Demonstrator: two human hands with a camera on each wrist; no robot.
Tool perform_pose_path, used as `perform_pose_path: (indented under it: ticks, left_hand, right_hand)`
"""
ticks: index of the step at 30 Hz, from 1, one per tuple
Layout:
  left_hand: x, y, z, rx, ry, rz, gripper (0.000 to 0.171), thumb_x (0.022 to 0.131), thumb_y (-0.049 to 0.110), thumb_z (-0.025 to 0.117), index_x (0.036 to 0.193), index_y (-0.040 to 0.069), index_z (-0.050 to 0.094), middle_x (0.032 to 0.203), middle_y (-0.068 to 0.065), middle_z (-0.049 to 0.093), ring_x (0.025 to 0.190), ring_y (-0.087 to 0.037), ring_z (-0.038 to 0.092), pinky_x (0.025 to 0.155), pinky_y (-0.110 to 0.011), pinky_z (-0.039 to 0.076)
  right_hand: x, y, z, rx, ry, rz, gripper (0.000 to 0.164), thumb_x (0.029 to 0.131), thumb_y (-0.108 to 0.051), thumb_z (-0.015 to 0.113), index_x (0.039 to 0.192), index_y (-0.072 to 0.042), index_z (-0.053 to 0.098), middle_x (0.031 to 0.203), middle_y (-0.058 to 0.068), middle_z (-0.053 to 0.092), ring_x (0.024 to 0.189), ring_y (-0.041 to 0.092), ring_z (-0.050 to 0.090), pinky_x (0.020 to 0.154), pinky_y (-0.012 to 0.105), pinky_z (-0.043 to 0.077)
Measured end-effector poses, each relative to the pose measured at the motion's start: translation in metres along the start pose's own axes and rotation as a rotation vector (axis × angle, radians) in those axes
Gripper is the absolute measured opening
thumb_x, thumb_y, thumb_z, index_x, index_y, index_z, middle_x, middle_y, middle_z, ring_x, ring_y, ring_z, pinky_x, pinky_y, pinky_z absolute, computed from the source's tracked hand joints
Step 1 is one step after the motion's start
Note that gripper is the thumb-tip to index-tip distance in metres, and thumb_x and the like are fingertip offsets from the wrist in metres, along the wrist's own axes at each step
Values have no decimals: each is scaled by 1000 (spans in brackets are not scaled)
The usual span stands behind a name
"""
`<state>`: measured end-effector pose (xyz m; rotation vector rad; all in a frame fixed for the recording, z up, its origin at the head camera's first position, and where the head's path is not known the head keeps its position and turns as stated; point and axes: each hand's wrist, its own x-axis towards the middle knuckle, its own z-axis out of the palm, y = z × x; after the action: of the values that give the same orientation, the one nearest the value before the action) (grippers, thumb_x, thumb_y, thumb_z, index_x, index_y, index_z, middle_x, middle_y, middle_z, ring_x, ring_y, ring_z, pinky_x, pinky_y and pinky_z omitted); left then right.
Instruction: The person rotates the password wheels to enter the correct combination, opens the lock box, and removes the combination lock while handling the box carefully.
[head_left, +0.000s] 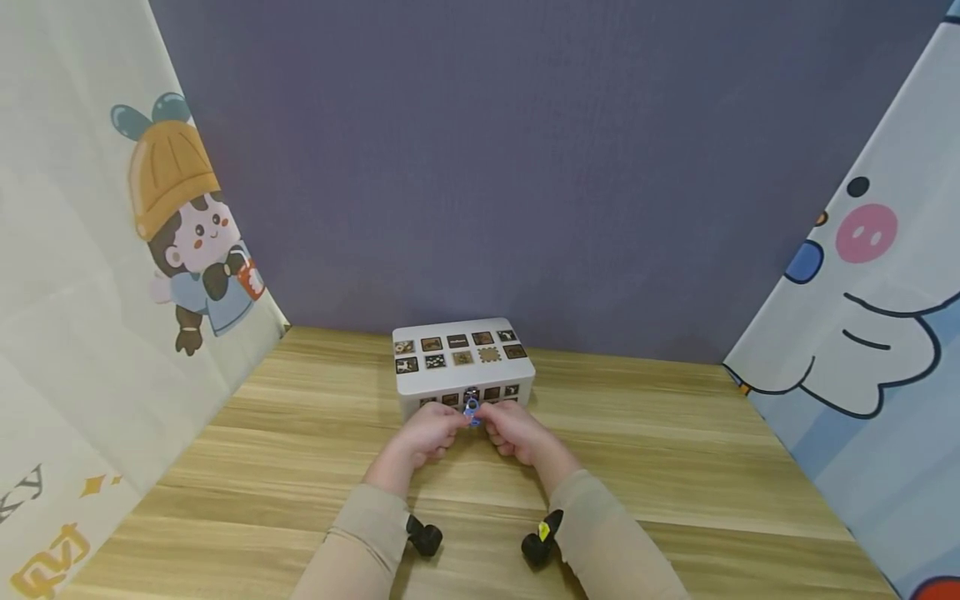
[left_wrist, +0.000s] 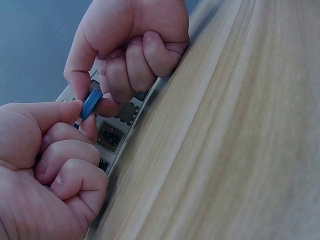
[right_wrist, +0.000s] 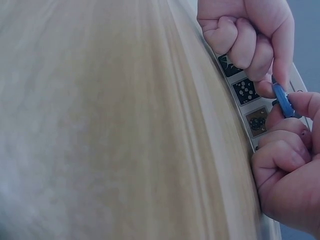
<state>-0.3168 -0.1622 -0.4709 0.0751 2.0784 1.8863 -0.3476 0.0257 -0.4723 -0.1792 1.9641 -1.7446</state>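
A white tin box printed with small dark square pictures stands on the wooden table with its lid down. On its front, below the metal latch, is a small blue padlock. My left hand pinches the padlock from the left between thumb and index finger, the other fingers curled into the palm. From the opposite side my right hand pinches it the same way. Close up in the left wrist view, the padlock shows edge-on between both sets of fingertips. Fingers partly cover it, and I cannot tell whether its shackle is locked.
The wooden table reaches back to a dark grey-blue panel just behind the box. Cartoon-printed cloths hang at the left and right. Black wrist cameras sit on both beige sleeves.
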Motion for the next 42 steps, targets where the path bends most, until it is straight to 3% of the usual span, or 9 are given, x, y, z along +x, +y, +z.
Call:
perform_pose_path:
  ticks: [19,26,33,42]
  left_hand:
    - [-4,4,3,22,14,-9,31,99,23,64,106,-7,69,54,9,33,43,-6,26,39,-20,23]
    - [-5,4,4,22,24,-5,30,98,21,64,107,-8,68,53,8,33,43,-6,26,39,-20,23]
    - [-4,4,4,9,25,-7,30,98,20,64,106,-9,68,53,9,33,43,-6,26,38,-19,23]
    - [-2,1,4,14,28,-7,31,98,20,65,109,-9,68,54,9,34,43,-5,27,38,-19,25]
  right_hand:
    - [-3,1,-4,10,-10,0,37,91,-28,65,63,-17,44,55,-7,31,45,7,25,39,20,21]
    - [-4,0,-8,63,-27,11,36,92,-31,65,68,-14,45,56,-7,31,46,7,24,40,21,20]
    - [-3,1,-12,76,-18,23,27,95,-34,64,83,-10,62,56,-7,30,46,7,22,41,21,19]
    - [-5,1,-19,60,-43,11,29,97,-35,63,96,-7,70,56,-8,31,47,7,23,41,21,19]
